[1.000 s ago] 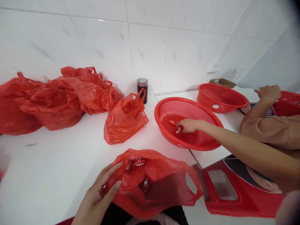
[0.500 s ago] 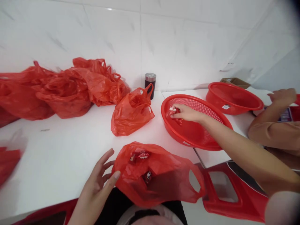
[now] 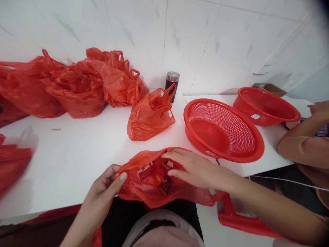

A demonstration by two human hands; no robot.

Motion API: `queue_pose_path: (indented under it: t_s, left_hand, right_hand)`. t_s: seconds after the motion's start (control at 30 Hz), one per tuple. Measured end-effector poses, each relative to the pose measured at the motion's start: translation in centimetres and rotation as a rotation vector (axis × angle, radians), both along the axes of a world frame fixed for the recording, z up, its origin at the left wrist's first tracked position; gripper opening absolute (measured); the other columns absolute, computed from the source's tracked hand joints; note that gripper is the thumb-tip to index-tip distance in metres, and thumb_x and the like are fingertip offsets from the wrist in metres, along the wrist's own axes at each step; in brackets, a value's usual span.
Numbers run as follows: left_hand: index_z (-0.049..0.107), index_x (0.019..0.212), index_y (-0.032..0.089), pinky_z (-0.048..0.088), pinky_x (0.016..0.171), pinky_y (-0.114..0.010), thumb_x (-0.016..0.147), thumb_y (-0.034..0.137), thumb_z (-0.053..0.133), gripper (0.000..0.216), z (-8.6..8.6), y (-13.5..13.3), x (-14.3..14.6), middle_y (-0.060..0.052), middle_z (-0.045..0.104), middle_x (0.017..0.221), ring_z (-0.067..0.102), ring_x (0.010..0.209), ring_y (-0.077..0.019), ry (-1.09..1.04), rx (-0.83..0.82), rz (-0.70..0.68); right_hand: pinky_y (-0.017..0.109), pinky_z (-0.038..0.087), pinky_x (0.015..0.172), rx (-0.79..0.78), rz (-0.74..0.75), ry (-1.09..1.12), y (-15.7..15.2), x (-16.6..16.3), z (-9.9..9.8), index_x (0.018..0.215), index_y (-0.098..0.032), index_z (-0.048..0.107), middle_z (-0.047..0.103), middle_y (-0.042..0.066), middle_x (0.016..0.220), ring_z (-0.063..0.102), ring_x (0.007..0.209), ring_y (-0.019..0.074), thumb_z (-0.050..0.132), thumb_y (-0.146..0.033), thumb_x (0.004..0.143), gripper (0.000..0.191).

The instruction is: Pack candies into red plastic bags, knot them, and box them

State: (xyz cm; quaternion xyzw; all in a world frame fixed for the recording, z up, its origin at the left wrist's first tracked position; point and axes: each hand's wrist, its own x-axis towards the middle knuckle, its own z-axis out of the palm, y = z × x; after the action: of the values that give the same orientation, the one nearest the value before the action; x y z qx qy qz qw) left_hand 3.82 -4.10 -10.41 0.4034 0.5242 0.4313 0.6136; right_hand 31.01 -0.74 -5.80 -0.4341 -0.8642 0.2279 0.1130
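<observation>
In front of me a red plastic bag lies with its mouth open, and several small red wrapped packets are inside. My left hand pinches the bag's left edge between thumb and fingers. Over the right part of the mouth is my right hand, its fingers apart and reaching in just above the packets. Nothing is plainly held in it. Beyond the right hand stands a red colander with a perforated wall.
Another red bag stands behind mine, near a dark tumbler. Several filled red bags line the wall on the left. At the right are a red basin, a cardboard box and another person's arm.
My right hand has moved from the colander to the bag, and more packets now lie inside. My left hand has closed on the bag's edge. The view has shifted slightly.
</observation>
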Motion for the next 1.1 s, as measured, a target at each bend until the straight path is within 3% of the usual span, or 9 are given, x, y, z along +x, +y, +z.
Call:
queue_pose_path:
  t_s: [0.1, 0.17, 0.3, 0.43, 0.57, 0.67, 0.8, 0.97, 1.1]
  left_hand:
    - [0.059, 0.08, 0.02, 0.041, 0.05, -0.014, 0.07, 0.037, 0.08, 0.03, 1.4, -0.5, -1.5, 0.006, 0.044, 0.06, 0.038, 0.051, -0.0061, -0.174, -0.073, 0.187]
    - [0.061, 0.079, 0.021, 0.041, 0.047, -0.013, 0.06, 0.036, 0.086, 0.035, 2.0, -0.9, -2.3, 0.008, 0.039, 0.055, 0.033, 0.048, -0.0053, -0.215, -0.091, 0.283]
    - [0.063, 0.076, 0.024, 0.045, 0.045, -0.014, 0.049, 0.038, 0.091, 0.041, 2.0, -1.2, -2.6, 0.007, 0.042, 0.054, 0.035, 0.047, -0.0061, -0.21, -0.115, 0.356]
    - [0.064, 0.073, 0.025, 0.046, 0.044, -0.016, 0.058, 0.041, 0.085, 0.03, 1.3, -0.9, -1.8, 0.005, 0.045, 0.055, 0.041, 0.048, -0.0083, -0.183, -0.137, 0.305]
    - [0.065, 0.074, 0.025, 0.047, 0.045, -0.018, 0.06, 0.042, 0.085, 0.03, 1.6, -0.6, -1.2, 0.004, 0.051, 0.058, 0.043, 0.049, -0.0092, -0.148, -0.118, 0.241]
    - [0.063, 0.075, 0.023, 0.047, 0.049, -0.016, 0.06, 0.041, 0.085, 0.032, 2.3, -0.4, -0.9, 0.005, 0.051, 0.057, 0.043, 0.052, -0.0091, -0.142, -0.086, 0.254]
    - [0.066, 0.079, 0.02, 0.048, 0.054, -0.017, 0.057, 0.036, 0.088, 0.035, 2.9, -0.3, -1.0, 0.003, 0.058, 0.065, 0.049, 0.06, -0.0101, -0.149, 0.021, 0.304]
    - [0.063, 0.068, 0.017, 0.047, 0.054, -0.016, 0.069, 0.036, 0.081, 0.026, 3.3, -1.0, -1.5, 0.003, 0.051, 0.061, 0.048, 0.059, -0.0088, -0.123, 0.087, 0.252]
    - [0.071, 0.083, 0.021, 0.055, 0.066, -0.017, 0.064, 0.03, 0.086, 0.025, 3.9, -1.1, -2.9, 0.003, 0.067, 0.073, 0.061, 0.07, -0.0101, -0.122, 0.121, 0.378]
  right_hand:
    - [0.034, 0.051, 0.1, 0.075, 0.006, 0.059, 0.1, 2.9, 1.8, 0.13, -0.038, 0.055, 0.059, -0.001, 0.131, 0.057, 0.119, 0.0204, 0.051, -0.036, 0.094, 0.036]
    - [0.04, 0.048, 0.103, 0.2, -0.141, 0.091, -0.1, 4.8, 1.8, 0.131, -0.034, 0.054, 0.056, 0.002, 0.134, 0.054, 0.124, 0.0221, 0.05, -0.037, 0.095, 0.037]
    - [0.053, 0.043, 0.103, 0.381, -0.487, -0.07, -1.9, 6.7, -1.8, 0.146, -0.027, 0.037, 0.051, 0.011, 0.14, 0.046, 0.131, 0.0304, 0.047, -0.036, 0.094, 0.054]
    - [0.056, 0.044, 0.099, 0.381, -0.441, -0.206, -4.8, 5.3, -6.6, 0.151, -0.031, 0.024, 0.049, 0.009, 0.143, 0.05, 0.126, 0.0298, 0.043, -0.018, 0.087, 0.068]
    - [0.05, 0.047, 0.092, 0.4, -0.445, -0.224, -4.7, 4.8, -8.3, 0.15, -0.033, 0.028, 0.055, 0.004, 0.138, 0.057, 0.117, 0.026, 0.036, -0.008, 0.086, 0.069]
    - [0.046, 0.046, 0.092, 0.403, -0.494, -0.195, -2.4, 6.1, -7.2, 0.147, -0.031, 0.035, 0.059, 0.006, 0.134, 0.058, 0.115, 0.025, 0.032, -0.011, 0.092, 0.059]
    - [0.049, 0.039, 0.104, 0.492, -0.612, 0.018, -1.1, 6.2, -2.6, 0.141, -0.032, 0.044, 0.054, 0.007, 0.138, 0.049, 0.127, 0.0266, 0.035, -0.026, 0.098, 0.045]
    - [0.055, 0.039, 0.106, 0.359, -0.112, 0.059, -4.5, 3.9, 1.7, 0.133, -0.043, 0.051, 0.028, 0.0, 0.155, 0.028, 0.142, 0.0343, 0.061, -0.055, 0.083, 0.052]
    - [0.056, 0.047, 0.094, 0.186, 0.045, -0.272, -3.8, 5.9, 1.7, 0.092, -0.034, 0.072, 0.047, 0.004, 0.144, 0.049, 0.126, 0.0377, 0.07, -0.041, 0.079, 0.014]
